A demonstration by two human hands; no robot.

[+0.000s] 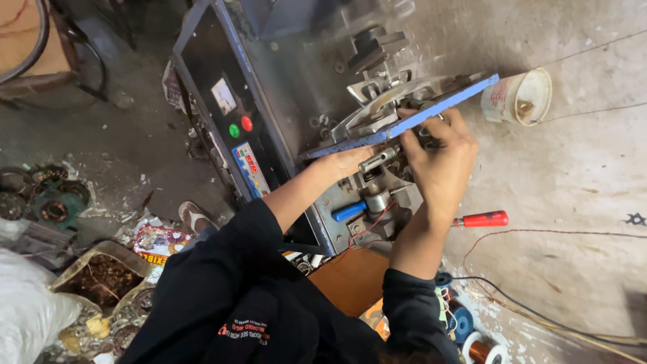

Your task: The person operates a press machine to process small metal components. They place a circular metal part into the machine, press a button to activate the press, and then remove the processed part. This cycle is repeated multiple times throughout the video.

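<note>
Now two hands, left hand [350, 160], right hand [441, 158], one screwdriver [482, 219]

A: Left hand [350, 160]: fingers hidden under the flat blue-edged metal plate [431, 108].
B: Right hand [441, 158]: fingertips lost among grey metal machine parts [377, 87]; grasp unreadable.
</note>
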